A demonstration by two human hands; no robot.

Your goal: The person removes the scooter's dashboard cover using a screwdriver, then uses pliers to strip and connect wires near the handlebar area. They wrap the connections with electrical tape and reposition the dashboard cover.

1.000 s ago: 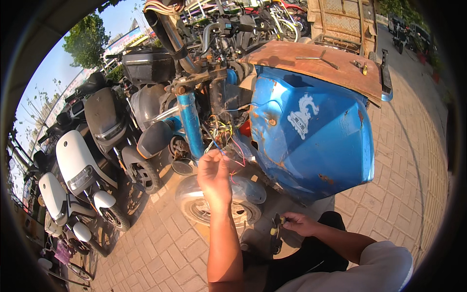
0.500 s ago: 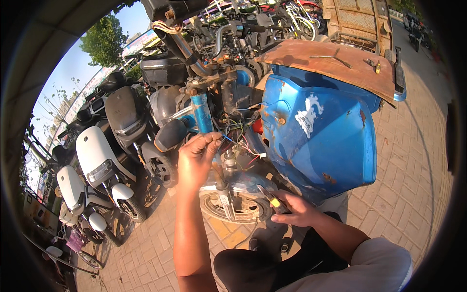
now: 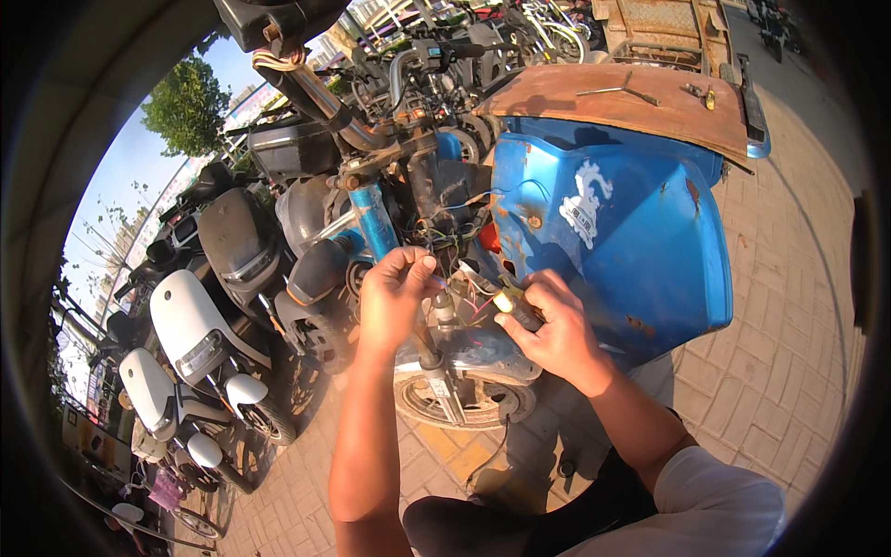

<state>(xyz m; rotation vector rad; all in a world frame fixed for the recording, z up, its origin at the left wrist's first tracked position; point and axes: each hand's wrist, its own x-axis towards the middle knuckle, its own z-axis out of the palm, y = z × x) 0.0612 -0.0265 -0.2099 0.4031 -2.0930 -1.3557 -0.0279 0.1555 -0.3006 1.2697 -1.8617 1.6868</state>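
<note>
My left hand [image 3: 397, 295] is closed, thumb and forefinger pinching a thin wire that is mostly hidden by the fingers. Just to its right, my right hand [image 3: 561, 325] grips pliers [image 3: 504, 302] with yellow and black handles, their pale metal tip pointing up and left at the loose wires. A tangle of coloured wires [image 3: 475, 302] hangs between both hands, below the blue steering column [image 3: 373, 221] of a stripped vehicle. Beneath it is the dusty front wheel [image 3: 464, 397] with its fork.
A dented blue body panel [image 3: 640, 251] stands close at the right. On the rusty brown board [image 3: 557, 88] above it lies a metal multi-arm wrench [image 3: 624, 89]. White scooters [image 3: 190, 320] are parked at the left. Paving bricks [image 3: 770, 334] cover the ground.
My right hand has risen with the pliers from beside the wheel to the wires near my left hand. My left hand has shifted slightly right, still pinching. The view has tilted a little.
</note>
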